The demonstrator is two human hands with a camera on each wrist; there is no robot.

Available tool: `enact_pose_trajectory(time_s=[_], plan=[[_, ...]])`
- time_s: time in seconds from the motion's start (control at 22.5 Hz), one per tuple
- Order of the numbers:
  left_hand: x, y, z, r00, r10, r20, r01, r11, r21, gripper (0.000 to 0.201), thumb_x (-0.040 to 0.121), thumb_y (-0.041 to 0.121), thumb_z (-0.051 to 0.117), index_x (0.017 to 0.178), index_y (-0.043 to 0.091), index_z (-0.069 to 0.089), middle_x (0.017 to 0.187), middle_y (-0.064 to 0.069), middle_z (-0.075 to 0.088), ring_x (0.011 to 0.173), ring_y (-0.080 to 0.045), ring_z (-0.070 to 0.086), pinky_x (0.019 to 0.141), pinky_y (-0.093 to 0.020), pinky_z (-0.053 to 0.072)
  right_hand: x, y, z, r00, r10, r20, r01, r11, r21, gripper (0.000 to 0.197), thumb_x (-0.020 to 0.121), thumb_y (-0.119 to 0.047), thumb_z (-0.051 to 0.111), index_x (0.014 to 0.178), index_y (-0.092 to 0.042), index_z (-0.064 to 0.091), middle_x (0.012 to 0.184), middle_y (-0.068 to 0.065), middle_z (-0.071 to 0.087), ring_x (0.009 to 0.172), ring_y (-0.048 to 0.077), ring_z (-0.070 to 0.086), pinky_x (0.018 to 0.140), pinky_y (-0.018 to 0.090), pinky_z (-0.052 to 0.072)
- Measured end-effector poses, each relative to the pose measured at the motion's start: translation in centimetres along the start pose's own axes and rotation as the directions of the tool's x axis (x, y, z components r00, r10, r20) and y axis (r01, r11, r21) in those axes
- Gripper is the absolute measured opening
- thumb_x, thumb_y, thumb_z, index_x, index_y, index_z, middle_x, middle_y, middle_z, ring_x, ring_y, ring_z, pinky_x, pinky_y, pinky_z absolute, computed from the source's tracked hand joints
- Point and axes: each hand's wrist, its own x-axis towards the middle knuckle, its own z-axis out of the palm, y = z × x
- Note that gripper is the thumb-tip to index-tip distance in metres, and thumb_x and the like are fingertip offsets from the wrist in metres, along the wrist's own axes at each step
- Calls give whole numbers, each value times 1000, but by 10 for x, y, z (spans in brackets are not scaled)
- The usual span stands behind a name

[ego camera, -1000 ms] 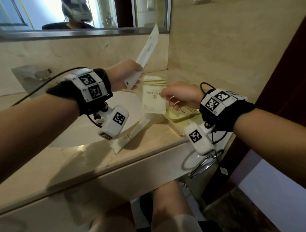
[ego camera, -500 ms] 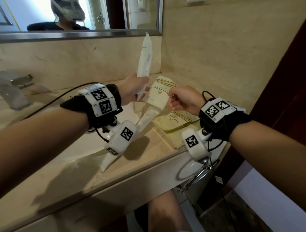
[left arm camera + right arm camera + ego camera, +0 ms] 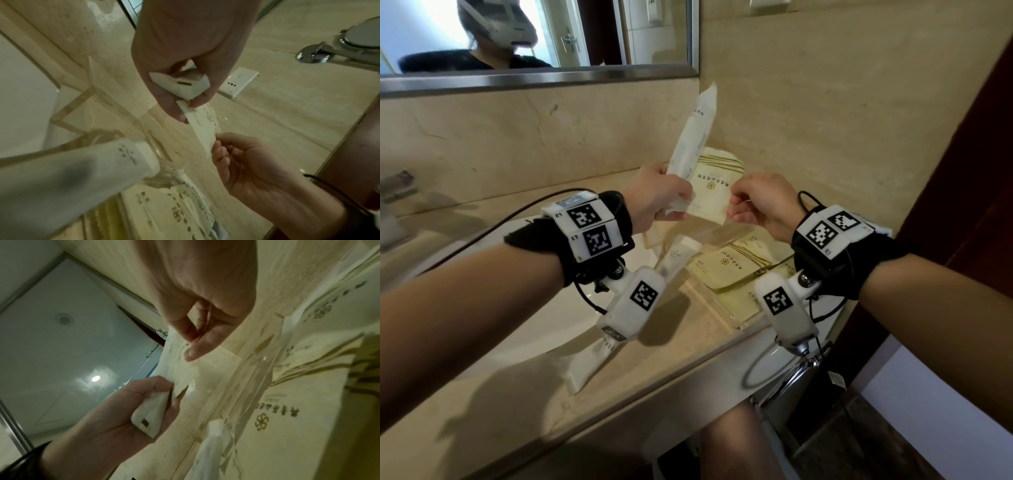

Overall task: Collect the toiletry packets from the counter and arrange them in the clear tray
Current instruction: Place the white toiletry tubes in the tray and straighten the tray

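Observation:
My left hand [image 3: 681,205] grips the bottom end of a long white packet [image 3: 693,137] that stands upright above it. The same hand pinches the left edge of a flat cream packet [image 3: 710,195]. My right hand [image 3: 736,205] pinches that packet's right edge, so it hangs between both hands above the clear tray [image 3: 742,324]. Several cream packets [image 3: 726,263] lie in the tray. A second long white packet [image 3: 592,359] lies on the counter with its far end on the tray's rim. The left wrist view shows both pinches on the flat packet [image 3: 205,129].
A white sink basin [image 3: 534,318] lies left of the tray, with a faucet [image 3: 397,188] at the far left. The mirror [image 3: 534,34] and back wall stand behind, a side wall with a socket [image 3: 238,82] on the right. A towel ring [image 3: 791,370] hangs under the counter edge.
My right hand has lifted the flat cream packet up and toward the left hand, which now pinches its other edge. The long white packet has swung more upright.

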Motion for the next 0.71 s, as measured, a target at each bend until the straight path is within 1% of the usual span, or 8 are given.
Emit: enact_pose_trajectory(time_s=[0.04,0.13,0.22,0.31,0.4,0.53,0.62,0.71], plan=[[2,0,-1,1000,4,-9,-5,1000,-25,37,83,-3,60,119,3,52,122,-15,61,85,-21,65,55,-23,58,2,0,-1,1000,-8,-5,8,1000,4,21,92,-3,48,71,-6,52,61,8,56,33,5,57,37,15,48],[7,-3,-3,1000,15,-21,-16,998,-65,33,82,-4,62,114,3,54,119,-14,63,78,-19,66,58,-23,58,6,0,0,1000,-9,8,9,1000,-3,19,93,-3,48,75,-7,52,65,7,57,33,4,58,36,14,48],[11,-5,-4,999,11,-31,-14,996,-87,35,81,-3,64,114,4,55,119,-14,64,77,-21,67,65,-25,57,8,3,2,1000,-8,27,8,1000,-21,18,93,-5,48,76,-9,52,68,5,57,34,4,57,37,15,48],[14,-6,-6,999,7,-37,-10,997,-78,35,80,-2,65,114,4,55,119,-15,64,77,-21,67,68,-26,56,9,4,2,1000,-15,17,16,999,-50,15,92,-6,49,78,-11,53,71,3,56,40,6,56,39,16,49],[16,-4,-6,1000,5,0,-5,999,-39,37,81,-2,65,116,2,55,120,-15,64,79,-20,67,64,-24,58,11,1,-1,999,-31,-28,30,999,-36,4,91,-9,51,92,-11,55,76,1,56,53,9,57,40,16,49],[13,-2,-4,992,-29,120,23,999,50,46,82,-1,65,126,1,52,122,-14,63,85,-18,66,55,-19,58,14,-3,-13,999,-23,-43,21,999,-34,19,90,-13,56,109,-9,59,82,0,63,69,10,63,42,15,51],[12,0,0,984,-43,173,25,994,104,46,83,-2,64,127,2,51,121,-12,62,84,-16,64,52,-17,57,14,-2,-20,999,-1,-35,-2,996,-87,23,89,-10,59,111,-5,62,88,3,66,71,10,65,43,15,52],[13,2,9,982,-45,184,23,993,120,42,83,-4,64,122,5,51,112,-11,63,73,-12,65,50,-16,56,14,3,-32,996,18,-92,-27,995,-98,27,87,-9,63,114,-3,61,98,9,68,68,11,65,42,14,52]])
